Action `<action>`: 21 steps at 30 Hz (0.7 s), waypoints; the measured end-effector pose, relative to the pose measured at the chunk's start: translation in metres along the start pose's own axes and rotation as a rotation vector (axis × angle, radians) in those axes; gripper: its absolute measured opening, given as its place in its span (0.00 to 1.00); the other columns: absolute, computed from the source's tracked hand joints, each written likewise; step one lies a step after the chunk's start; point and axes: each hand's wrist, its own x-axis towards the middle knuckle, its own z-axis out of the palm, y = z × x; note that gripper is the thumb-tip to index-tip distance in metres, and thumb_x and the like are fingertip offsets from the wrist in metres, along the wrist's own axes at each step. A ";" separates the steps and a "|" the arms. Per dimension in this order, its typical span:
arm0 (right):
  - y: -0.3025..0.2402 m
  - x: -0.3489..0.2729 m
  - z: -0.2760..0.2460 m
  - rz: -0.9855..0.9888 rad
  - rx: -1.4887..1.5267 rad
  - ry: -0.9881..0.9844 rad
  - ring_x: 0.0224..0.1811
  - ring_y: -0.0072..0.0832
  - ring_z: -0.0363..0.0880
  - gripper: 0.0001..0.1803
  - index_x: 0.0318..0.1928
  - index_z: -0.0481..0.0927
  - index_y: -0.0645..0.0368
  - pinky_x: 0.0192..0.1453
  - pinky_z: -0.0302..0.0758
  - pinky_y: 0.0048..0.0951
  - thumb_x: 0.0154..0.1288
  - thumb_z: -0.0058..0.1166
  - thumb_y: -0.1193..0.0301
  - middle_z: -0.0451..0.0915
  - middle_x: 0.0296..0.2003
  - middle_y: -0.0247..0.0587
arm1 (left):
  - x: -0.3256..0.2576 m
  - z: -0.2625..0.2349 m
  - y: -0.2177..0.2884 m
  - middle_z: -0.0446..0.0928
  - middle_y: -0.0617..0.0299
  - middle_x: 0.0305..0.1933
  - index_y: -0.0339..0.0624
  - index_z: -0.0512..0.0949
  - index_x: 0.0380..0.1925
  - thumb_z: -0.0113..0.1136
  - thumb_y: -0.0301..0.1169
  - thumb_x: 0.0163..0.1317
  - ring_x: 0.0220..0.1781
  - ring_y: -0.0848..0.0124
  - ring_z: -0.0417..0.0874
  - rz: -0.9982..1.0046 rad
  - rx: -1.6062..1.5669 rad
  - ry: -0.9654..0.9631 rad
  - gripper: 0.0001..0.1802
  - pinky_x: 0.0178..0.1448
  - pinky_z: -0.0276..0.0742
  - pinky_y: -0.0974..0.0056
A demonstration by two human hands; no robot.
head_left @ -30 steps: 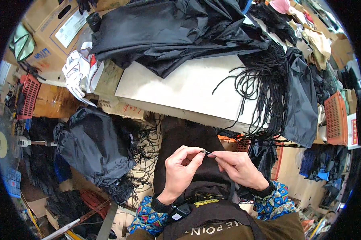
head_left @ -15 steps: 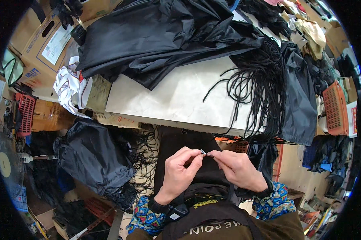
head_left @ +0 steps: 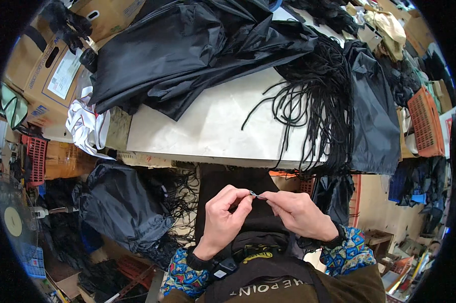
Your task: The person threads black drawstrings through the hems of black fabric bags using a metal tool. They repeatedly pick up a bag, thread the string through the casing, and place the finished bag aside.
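Note:
Above my lap, my left hand pinches one end of a small, thin, greyish piece between thumb and forefinger. My right hand grips its other end, fingertips pressed together. The piece is too small to name, perhaps a loop or short strip. Beyond my hands stands a white-topped table. Across it lies glossy black fabric. A bundle of black cords spreads over the table's right part and hangs past its front edge.
Black fabric bags with loose cords hang at the left, beside a fan. White ribbon is heaped at the table's left corner, in front of a cardboard box. An orange basket stands at the right.
The whole view has turned slightly, so table and fabric appear shifted left. Both hands keep their pinch on the small piece, almost unmoved.

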 end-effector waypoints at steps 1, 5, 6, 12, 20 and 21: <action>0.000 -0.001 -0.003 -0.003 -0.012 -0.017 0.24 0.35 0.77 0.15 0.51 0.75 0.64 0.29 0.74 0.32 0.62 0.50 0.80 0.76 0.25 0.46 | -0.001 0.001 -0.002 0.75 0.63 0.27 0.31 0.79 0.34 0.60 0.22 0.60 0.25 0.80 0.75 -0.061 -0.042 -0.011 0.05 0.28 0.69 0.74; 0.004 -0.004 -0.006 0.002 -0.041 0.028 0.24 0.36 0.78 0.14 0.50 0.75 0.66 0.28 0.74 0.33 0.62 0.50 0.80 0.76 0.25 0.47 | -0.001 0.007 0.003 0.77 0.63 0.29 0.34 0.80 0.39 0.58 0.25 0.63 0.25 0.81 0.75 -0.352 -0.368 -0.068 0.07 0.25 0.70 0.76; 0.004 -0.005 -0.007 0.012 -0.043 0.013 0.26 0.39 0.78 0.14 0.49 0.75 0.65 0.29 0.75 0.35 0.61 0.50 0.80 0.76 0.26 0.48 | 0.000 0.009 0.006 0.78 0.63 0.29 0.34 0.80 0.41 0.58 0.26 0.64 0.24 0.81 0.75 -0.435 -0.487 -0.077 0.08 0.23 0.70 0.77; 0.011 -0.008 -0.012 -0.046 -0.163 -0.022 0.28 0.44 0.78 0.16 0.47 0.74 0.62 0.28 0.75 0.39 0.56 0.50 0.79 0.76 0.27 0.46 | 0.005 0.016 0.002 0.79 0.61 0.29 0.34 0.79 0.44 0.57 0.26 0.65 0.25 0.78 0.77 -0.519 -0.723 -0.113 0.10 0.23 0.75 0.74; -0.029 -0.017 -0.030 -0.441 -0.197 -0.023 0.53 0.42 0.69 0.11 0.35 0.82 0.54 0.54 0.69 0.35 0.46 0.60 0.74 0.74 0.51 0.45 | 0.064 0.030 -0.030 0.77 0.55 0.32 0.35 0.79 0.38 0.58 0.26 0.62 0.27 0.67 0.80 0.164 0.220 0.258 0.07 0.29 0.74 0.66; -0.037 -0.023 -0.039 -0.479 -0.195 -0.081 0.59 0.51 0.64 0.09 0.32 0.84 0.51 0.63 0.59 0.46 0.45 0.63 0.72 0.66 0.60 0.53 | 0.070 0.032 -0.043 0.77 0.54 0.33 0.36 0.79 0.38 0.58 0.26 0.61 0.29 0.64 0.80 0.235 0.347 0.273 0.07 0.31 0.75 0.64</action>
